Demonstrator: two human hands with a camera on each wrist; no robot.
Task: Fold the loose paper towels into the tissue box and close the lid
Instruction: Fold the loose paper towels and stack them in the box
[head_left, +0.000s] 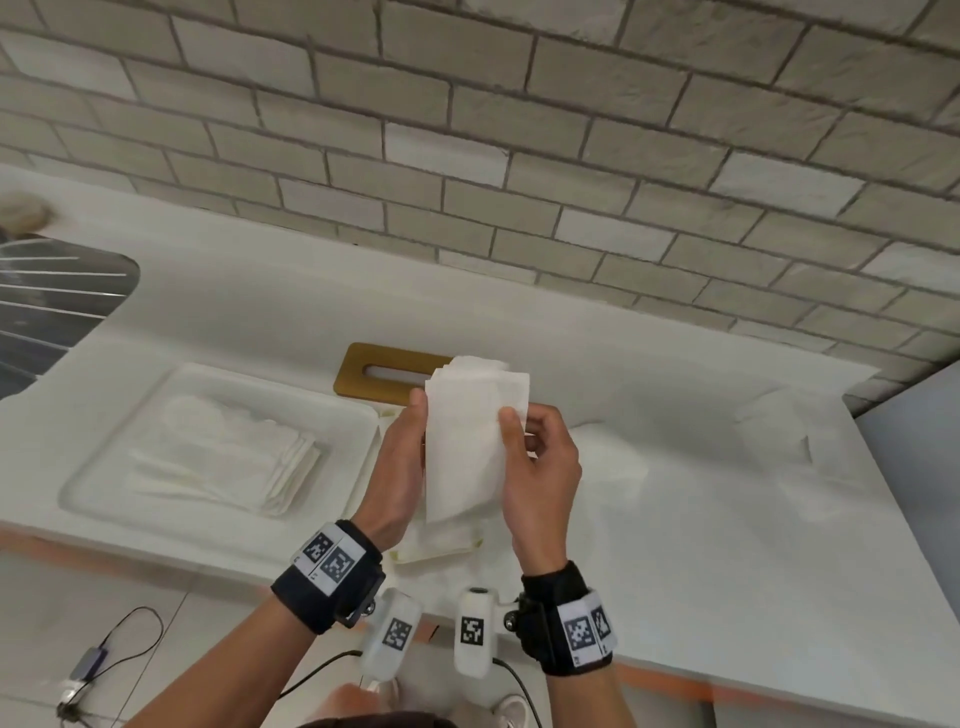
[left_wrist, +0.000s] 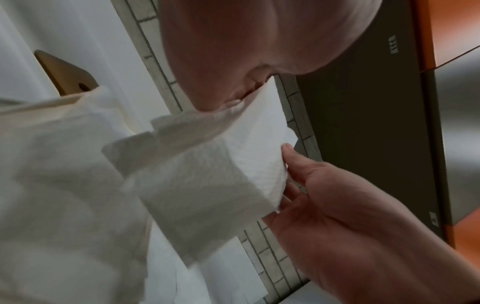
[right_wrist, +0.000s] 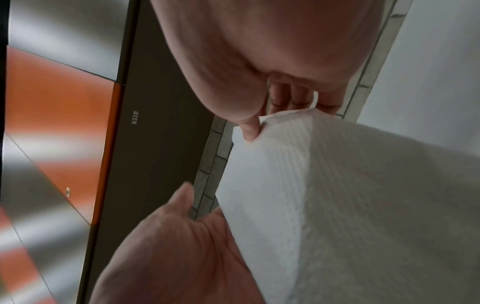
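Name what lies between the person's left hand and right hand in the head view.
A folded paper towel, held upright between the left hand and the right hand; both wrist views show it too.

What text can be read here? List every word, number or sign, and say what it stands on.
Small tag on the dark panel: digits, perhaps "733", too blurred to be sure.
Second small tag, lower on that panel: unreadable.
Wrist bands: black-and-white square code markers, no letters or numbers.
Paper towel and wooden lid: no print visible.
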